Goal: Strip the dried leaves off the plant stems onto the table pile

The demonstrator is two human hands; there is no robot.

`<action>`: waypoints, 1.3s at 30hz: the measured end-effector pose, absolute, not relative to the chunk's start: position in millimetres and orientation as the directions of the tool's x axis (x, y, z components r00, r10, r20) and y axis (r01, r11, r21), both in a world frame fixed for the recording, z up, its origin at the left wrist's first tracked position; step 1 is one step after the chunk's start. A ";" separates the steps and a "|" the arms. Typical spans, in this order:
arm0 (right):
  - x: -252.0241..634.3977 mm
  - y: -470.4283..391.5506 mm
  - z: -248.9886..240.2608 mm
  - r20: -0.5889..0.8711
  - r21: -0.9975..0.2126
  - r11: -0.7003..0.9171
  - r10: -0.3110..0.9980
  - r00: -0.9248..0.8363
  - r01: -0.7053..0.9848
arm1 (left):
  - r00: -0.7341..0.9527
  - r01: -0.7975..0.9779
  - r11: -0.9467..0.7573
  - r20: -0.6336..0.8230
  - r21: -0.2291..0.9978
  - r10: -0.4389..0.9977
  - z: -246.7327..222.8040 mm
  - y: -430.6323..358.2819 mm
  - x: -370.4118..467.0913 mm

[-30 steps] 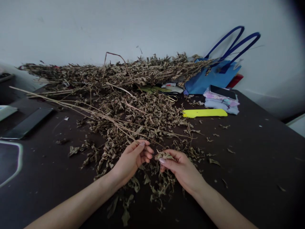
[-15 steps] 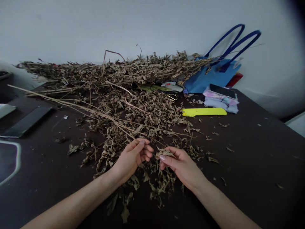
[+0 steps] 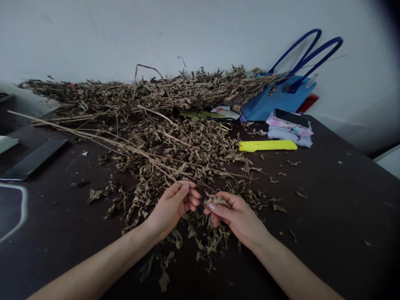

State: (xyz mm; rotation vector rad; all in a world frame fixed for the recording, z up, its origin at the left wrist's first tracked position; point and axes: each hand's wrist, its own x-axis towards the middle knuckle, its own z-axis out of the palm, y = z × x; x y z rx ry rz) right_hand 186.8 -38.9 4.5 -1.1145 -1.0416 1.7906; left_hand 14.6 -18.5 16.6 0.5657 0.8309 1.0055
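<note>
My left hand (image 3: pixel 177 202) is closed round the lower ends of several long, thin dry stems (image 3: pixel 125 146), which stretch away to the far left. Close beside it on the right, my right hand (image 3: pixel 233 210) pinches a few crumpled dry leaves (image 3: pixel 217 200) between thumb and fingers. Both hands are above a loose heap of dried leaves (image 3: pixel 200 139) spread over the dark table. More leaves lie just beneath the hands.
A long bundle of dried plants (image 3: pixel 187 89) lies along the wall. At the right stand a blue bag (image 3: pixel 275 104), a phone (image 3: pixel 292 118) on folded cloth and a yellow tool (image 3: pixel 268 145). Scissors (image 3: pixel 225 126) lie behind the heap. A dark flat device (image 3: pixel 36 158) is at left.
The fingers of my right hand have shifted slightly around the leaves. My left hand has hardly moved, and the stems lie almost as before.
</note>
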 end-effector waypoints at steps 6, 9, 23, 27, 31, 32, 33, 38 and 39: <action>184.1 -38.3 1.0 -0.301 -0.917 -0.363 0.903 -0.308 -0.168 | 0.327 -0.467 0.460 -0.335 0.755 0.883 16.1 -22.0 16.8; 187.3 -34.7 3.4 -0.249 -0.956 -0.276 0.943 -0.220 -0.102 | 0.329 -0.471 0.468 -0.344 0.747 0.880 14.9 -21.3 16.3; 213.4 -35.8 21.1 -0.187 -0.900 -0.045 0.938 -0.292 0.434 | 0.306 -0.520 0.457 -0.343 0.722 0.888 14.0 -18.6 15.1; 217.9 -35.7 30.9 -0.141 -0.870 0.012 0.952 -0.271 0.493 | 0.293 -0.527 0.455 -0.349 0.717 0.890 14.4 -17.8 14.4; 219.0 -37.8 38.0 -0.091 -0.828 0.082 0.957 -0.277 0.555 | 0.284 -0.522 0.458 -0.360 0.720 0.889 14.8 -17.2 13.9; 218.3 -38.7 39.3 -0.088 -0.817 0.106 0.949 -0.304 0.567 | 0.281 -0.521 0.458 -0.362 0.720 0.889 14.9 -17.1 13.9; 217.1 -39.8 40.2 -0.090 -0.807 0.130 0.937 -0.339 0.576 | 0.280 -0.520 0.459 -0.363 0.720 0.889 15.0 -17.1 13.9; 207.1 -43.5 37.4 -0.072 -0.772 0.244 0.884 -0.462 0.587 | 0.287 -0.528 0.462 -0.362 0.712 0.887 16.0 -17.7 14.4; 205.5 -43.8 35.9 -0.069 -0.763 0.256 0.881 -0.469 0.593 | 0.287 -0.531 0.461 -0.360 0.711 0.887 16.2 -18.0 14.6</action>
